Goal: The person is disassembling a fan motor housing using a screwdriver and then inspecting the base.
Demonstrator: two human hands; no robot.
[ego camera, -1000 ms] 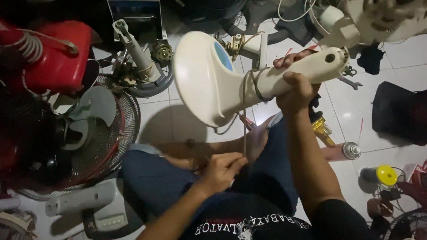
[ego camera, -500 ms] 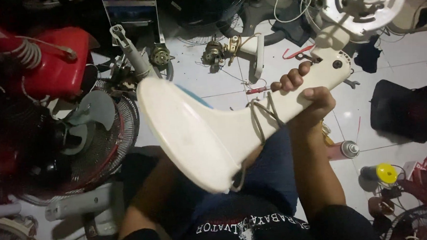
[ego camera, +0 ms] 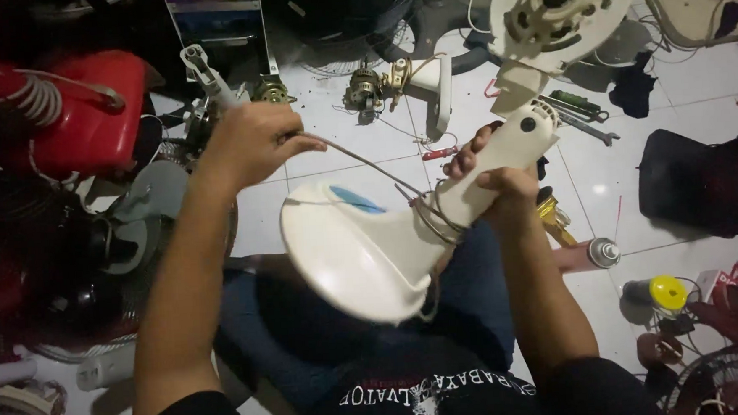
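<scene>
Two hands work a white fan stand and its cord above the lap.

At far left a red housing sits among dark fan parts, with a grey fan blade lying just right of it on the tiled floor. The left hand is raised and clenched around a thin cord, pulled taut down to the stand's neck, where it is looped several times. The fan stand is held tilted over the lap, round base toward the person, with a blue patch on top. The right hand grips its neck tight. Beyond lie small motors, a round white motor housing, wrenches, a spray can, a black bag and a yellow-capped can.
</scene>
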